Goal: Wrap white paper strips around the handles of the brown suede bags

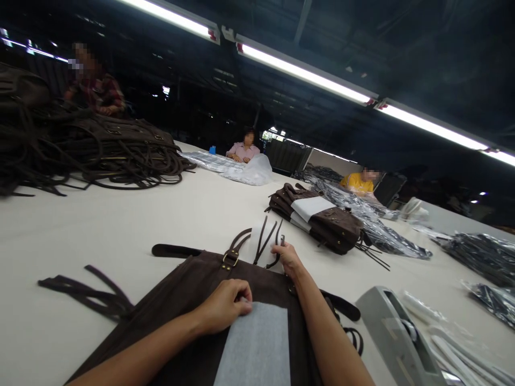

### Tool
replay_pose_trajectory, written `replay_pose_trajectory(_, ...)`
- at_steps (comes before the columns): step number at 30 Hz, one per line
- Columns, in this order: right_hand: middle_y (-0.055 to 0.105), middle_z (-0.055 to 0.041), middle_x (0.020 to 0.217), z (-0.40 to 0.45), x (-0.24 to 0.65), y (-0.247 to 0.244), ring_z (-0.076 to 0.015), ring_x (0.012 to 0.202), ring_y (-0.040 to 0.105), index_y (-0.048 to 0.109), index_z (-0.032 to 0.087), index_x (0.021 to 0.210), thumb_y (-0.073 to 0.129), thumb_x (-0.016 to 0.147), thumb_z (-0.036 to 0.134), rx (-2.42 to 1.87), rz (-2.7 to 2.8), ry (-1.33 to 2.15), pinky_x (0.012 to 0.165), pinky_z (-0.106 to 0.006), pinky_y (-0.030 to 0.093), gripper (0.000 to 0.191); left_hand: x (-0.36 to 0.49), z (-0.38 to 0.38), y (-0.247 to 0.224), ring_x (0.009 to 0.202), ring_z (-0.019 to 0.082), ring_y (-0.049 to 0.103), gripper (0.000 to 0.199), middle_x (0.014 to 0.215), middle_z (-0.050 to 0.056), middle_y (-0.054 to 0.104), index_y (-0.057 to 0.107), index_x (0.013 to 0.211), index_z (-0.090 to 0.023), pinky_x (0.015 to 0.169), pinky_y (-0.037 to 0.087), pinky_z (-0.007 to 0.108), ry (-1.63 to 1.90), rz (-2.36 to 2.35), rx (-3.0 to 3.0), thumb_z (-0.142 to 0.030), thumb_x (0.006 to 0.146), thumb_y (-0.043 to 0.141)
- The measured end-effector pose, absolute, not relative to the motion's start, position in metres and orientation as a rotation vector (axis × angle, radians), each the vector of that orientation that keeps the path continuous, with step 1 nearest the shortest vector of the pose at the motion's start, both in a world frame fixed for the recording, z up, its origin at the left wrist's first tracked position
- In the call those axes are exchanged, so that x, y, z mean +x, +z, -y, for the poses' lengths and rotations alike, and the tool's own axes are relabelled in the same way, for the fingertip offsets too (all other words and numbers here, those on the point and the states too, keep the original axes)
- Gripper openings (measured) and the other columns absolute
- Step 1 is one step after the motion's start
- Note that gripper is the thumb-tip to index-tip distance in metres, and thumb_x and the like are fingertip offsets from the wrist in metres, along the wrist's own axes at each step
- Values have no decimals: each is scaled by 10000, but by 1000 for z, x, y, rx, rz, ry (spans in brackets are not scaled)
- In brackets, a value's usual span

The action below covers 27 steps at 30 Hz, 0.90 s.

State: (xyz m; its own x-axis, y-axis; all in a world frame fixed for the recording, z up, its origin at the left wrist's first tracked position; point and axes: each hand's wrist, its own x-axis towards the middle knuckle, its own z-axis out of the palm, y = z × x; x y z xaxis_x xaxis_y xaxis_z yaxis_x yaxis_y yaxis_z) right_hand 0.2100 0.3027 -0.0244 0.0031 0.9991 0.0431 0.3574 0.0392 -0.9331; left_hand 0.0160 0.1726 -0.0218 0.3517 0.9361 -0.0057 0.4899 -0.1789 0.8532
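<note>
A dark brown leather bag [173, 305] lies on the table in front of me, with a brass ring and a carry handle at its top edge. Along its front runs a pale grey paper strip [259, 343]. My left hand [227, 308] is closed on the strip's upper left corner, thumb against bent fingers. Beyond the bag's top edge, my right hand [288, 258] is closed around a dark strap, apparently part of the handle. Beside those fingers a white sheet [256, 241] shows behind thin dark laces. Loose strap ends [92, 295] spread out on the left.
Stacked brown bags [120, 145] fill the far left. More bags with a paper band [314, 206] lie ahead to the right, near plastic-wrapped bags [374, 225]. A grey tape dispenser [396, 332] stands at my right. Several people sit or stand around the table [120, 225].
</note>
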Motion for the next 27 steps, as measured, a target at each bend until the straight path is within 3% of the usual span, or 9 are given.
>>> replay_pose_trajectory(3,688,-65,833,-284,207,-3,-165,744,619,645,115,882,621,624,284,-1212,1461,1077,729,-276,492,309,16,-172,-24,642,137,500,83,667,-10,576,636,693,-155,574,332,237,688,-1256,1812,-218,657,597)
replay_pose_trajectory(7,675,-38,747,-251,204,28,-146,700,588,701,115,800,719,629,289,-981,1596,1204,690,-254,455,245,16,-172,-26,673,150,562,71,693,2,648,598,657,-161,595,368,234,696,-1221,1847,-146,655,528)
replay_pose_trajectory(11,617,7,628,-216,209,43,-107,570,508,705,124,745,745,674,337,-1085,1795,1166,567,-231,372,228,17,-170,-23,674,147,581,93,713,3,675,561,640,-170,608,386,235,698,-1201,1855,-117,671,490)
replay_pose_trajectory(16,651,-22,668,-185,220,41,-145,625,559,702,134,779,730,708,386,-1241,1642,919,597,-255,410,263,16,-169,-19,707,160,567,84,725,9,630,567,644,-173,653,395,261,714,-1176,1921,-119,688,519)
replay_pose_trajectory(21,635,-8,674,-170,206,17,-137,642,549,680,151,731,745,691,378,-1174,1462,1030,640,-260,432,239,14,-166,-17,979,193,544,83,1017,37,611,588,713,-185,875,424,301,749,-1030,2095,-103,720,577)
replay_pose_trajectory(27,640,-8,715,-172,192,-2,-151,687,564,697,166,794,742,711,416,-1069,1336,1116,700,-280,469,267,22,-172,-16,1335,241,372,88,1298,45,569,659,801,-216,1124,310,414,641,-831,2274,-134,788,631)
